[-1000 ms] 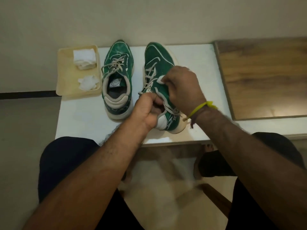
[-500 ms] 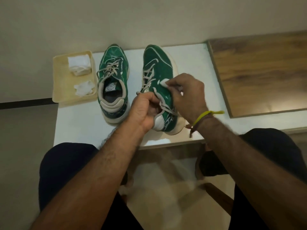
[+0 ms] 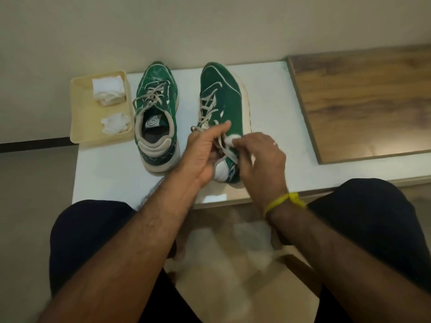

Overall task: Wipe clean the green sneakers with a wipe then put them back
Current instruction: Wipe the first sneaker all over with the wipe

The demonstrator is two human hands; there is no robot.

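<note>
Two green sneakers stand on the white table [image 3: 275, 108]. The left sneaker [image 3: 156, 113] sits upright by itself, laces loose. The right sneaker [image 3: 222, 108] is tilted onto its side, its cream sole facing right. My left hand [image 3: 203, 152] grips this shoe at its collar and heel, forefinger stretched over the laces. My right hand [image 3: 258, 159] pinches a small white wipe [image 3: 232, 139] against the shoe's green side near the heel. A yellow band circles my right wrist.
A cream tray [image 3: 81, 117] at the table's left end holds a folded white wipe [image 3: 107, 89] and a crumpled one [image 3: 115, 122]. A wooden board [image 3: 363, 101] lies on the right. The wall runs behind; my knees are below the table's near edge.
My right hand with the wipe has slid back along the right sneaker's side toward the heel. My left forefinger has stretched out over the laces.
</note>
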